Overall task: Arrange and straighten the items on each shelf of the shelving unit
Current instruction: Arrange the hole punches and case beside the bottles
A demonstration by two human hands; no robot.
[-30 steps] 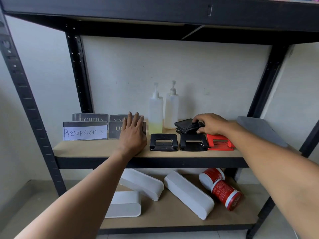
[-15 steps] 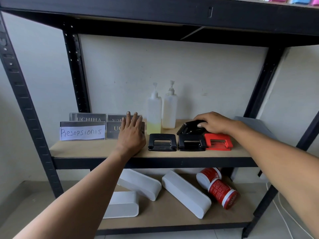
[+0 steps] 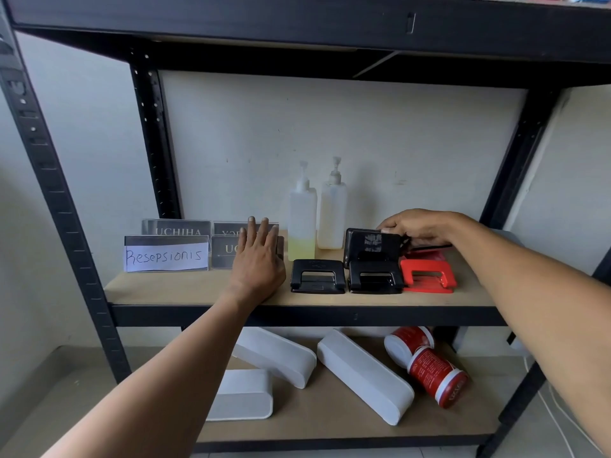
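behind the row, tilted black hole punch (image 3: 372, 244), scuffed base

Left hand (image 3: 259, 259) hides a nameplate's (image 3: 228, 254) lettering; top-shelf items cropped.

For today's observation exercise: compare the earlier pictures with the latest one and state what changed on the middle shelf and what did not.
The right hand has tipped the black hole punch it grips from lying nearly flat to standing on edge behind the front row. The left hand stays flat against the name plates. The three front punches, both bottles and the lower shelf's items have not moved.
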